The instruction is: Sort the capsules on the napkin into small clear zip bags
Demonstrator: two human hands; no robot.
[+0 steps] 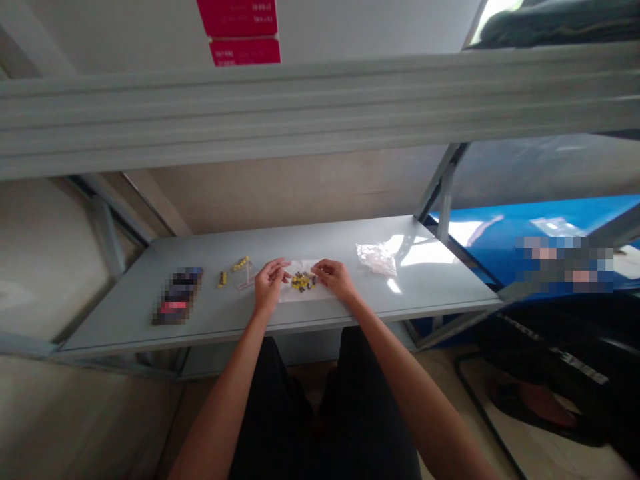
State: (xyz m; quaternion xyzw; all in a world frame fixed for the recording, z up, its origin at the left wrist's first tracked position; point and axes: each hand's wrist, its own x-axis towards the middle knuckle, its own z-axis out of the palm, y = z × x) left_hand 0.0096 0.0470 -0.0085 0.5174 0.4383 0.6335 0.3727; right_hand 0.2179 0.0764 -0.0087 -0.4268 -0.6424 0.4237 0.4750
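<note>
A loose pile of small yellow and dark pieces (301,283) lies on a white sheet (293,295) on the grey shelf. At the pile's left edge is my left hand (270,285), its fingers curved and apart, with nothing visible in them. My right hand (336,277) is at the right edge, thumb and fingertips pinched together; whatever is between them is too small to make out. Left of my left hand lies a clear plastic piece (245,276). Beside it are a short yellow-and-dark row of pieces (223,279) and a second yellow row (241,263).
A crinkled clear plastic bag (377,259) lies to the right. A blurred-out flat object (178,296) is at the left. An upper shelf beam (300,107) crosses overhead, and metal posts (445,193) frame the sides. Another person's blurred hands (545,253) are at a blue surface on the right.
</note>
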